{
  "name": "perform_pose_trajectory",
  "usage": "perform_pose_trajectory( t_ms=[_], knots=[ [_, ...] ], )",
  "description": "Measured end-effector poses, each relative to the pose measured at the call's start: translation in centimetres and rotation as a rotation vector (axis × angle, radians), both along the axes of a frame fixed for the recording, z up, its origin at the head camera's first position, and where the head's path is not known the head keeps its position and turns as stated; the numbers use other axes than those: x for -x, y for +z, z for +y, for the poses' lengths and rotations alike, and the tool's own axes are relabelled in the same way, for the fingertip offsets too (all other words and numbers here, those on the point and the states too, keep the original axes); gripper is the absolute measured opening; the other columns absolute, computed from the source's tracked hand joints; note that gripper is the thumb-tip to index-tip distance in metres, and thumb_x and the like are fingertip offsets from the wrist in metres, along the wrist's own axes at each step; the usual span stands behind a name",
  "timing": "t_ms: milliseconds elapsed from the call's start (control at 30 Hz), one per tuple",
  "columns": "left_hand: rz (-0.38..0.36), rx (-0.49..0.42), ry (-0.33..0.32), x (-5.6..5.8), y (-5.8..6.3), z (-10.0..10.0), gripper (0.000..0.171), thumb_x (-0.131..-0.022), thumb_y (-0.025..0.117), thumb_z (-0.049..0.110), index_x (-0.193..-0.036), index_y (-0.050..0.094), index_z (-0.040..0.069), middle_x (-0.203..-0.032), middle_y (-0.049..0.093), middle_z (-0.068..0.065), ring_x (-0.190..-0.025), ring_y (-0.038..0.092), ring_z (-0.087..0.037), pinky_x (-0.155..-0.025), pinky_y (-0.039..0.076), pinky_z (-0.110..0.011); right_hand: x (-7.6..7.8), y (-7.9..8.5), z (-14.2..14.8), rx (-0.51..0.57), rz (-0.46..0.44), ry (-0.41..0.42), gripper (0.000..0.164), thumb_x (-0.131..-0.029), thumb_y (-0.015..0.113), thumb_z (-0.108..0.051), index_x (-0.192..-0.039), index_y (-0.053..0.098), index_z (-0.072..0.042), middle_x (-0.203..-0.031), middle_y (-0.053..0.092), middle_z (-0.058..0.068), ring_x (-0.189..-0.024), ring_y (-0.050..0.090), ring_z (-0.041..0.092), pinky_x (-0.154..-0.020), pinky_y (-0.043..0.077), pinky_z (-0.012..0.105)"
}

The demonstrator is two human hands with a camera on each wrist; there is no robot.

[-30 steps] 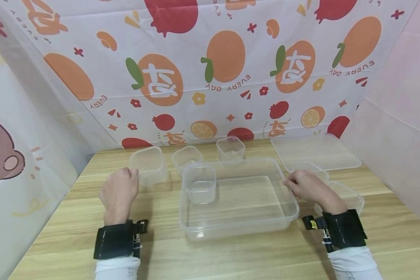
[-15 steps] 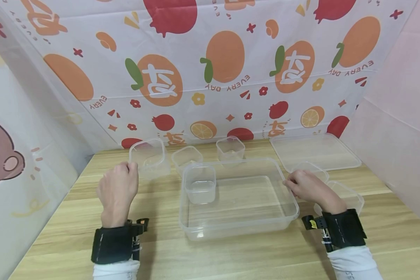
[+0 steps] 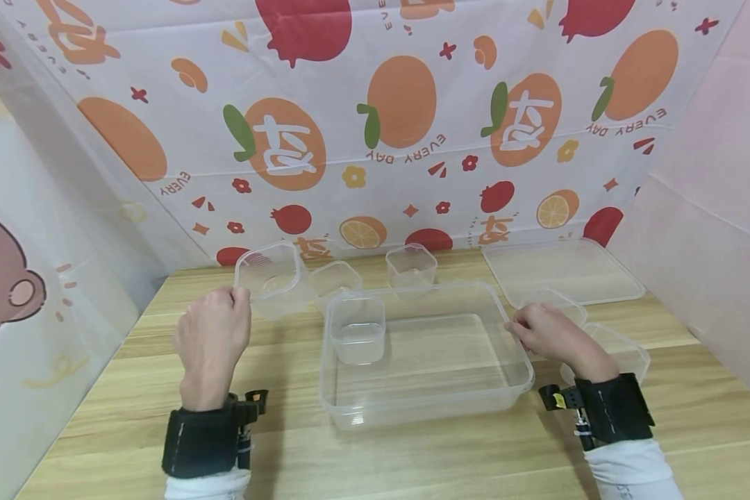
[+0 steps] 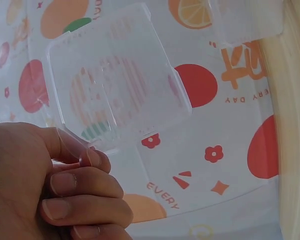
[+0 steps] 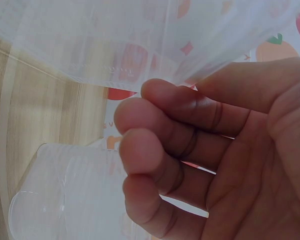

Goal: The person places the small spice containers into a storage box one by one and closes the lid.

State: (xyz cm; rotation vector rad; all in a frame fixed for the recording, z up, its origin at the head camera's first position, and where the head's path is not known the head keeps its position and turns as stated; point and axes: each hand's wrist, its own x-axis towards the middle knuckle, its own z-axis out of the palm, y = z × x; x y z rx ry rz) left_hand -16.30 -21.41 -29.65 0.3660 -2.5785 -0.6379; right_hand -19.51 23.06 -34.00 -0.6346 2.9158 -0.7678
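By the left grip (image 3: 214, 340), thumb and forefinger curled inward, the rim of a clear square tub (image 3: 271, 271) is pinched near one corner; the tub is held tilted, to the left of the large clear box (image 3: 425, 414), and an edge hold is probably preferred because so thin a wall is easily taken between two fingers. By the right grip (image 3: 553, 333), the right rim of that box is pinched, apparently so that it is kept from sliding on the worktop (image 3: 375, 465). Inside the box, a small tub (image 3: 359, 347) is set toward the far left corner, perhaps so that the rest of the floor is left free. Whether the held tub is fully clear of the worktop cannot be told, and where its transparent walls end is hard to make out. Beside the right grip, two clear pieces (image 3: 619, 351) are partly covered by the hand and wrist; whether lids or tubs are seen there is uncertain.
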Motion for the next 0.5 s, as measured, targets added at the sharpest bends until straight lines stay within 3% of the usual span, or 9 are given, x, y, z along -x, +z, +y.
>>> perform_pose_trajectory(
  t_ms=[500],
  knots=[
    [0.012, 0.011, -0.025, -0.5, 0.7, 1.4, 0.045, -0.099, 0.032, 0.019, -0.057, 0.042, 0.009, -0.052, 0.034, -0.003, -0.047, 0.032, -0.024, -0.043, 0.021, -0.032, 0.0, -0.1, 0.1, -0.002, 0.008, 0.003, 0.033, -0.1, 0.06, -0.006, -0.067, 0.061, -0.005, -0.056, 0.041, -0.005, -0.05, 0.038, 0.011, -0.049, 0.032, 0.026]
  ],
)
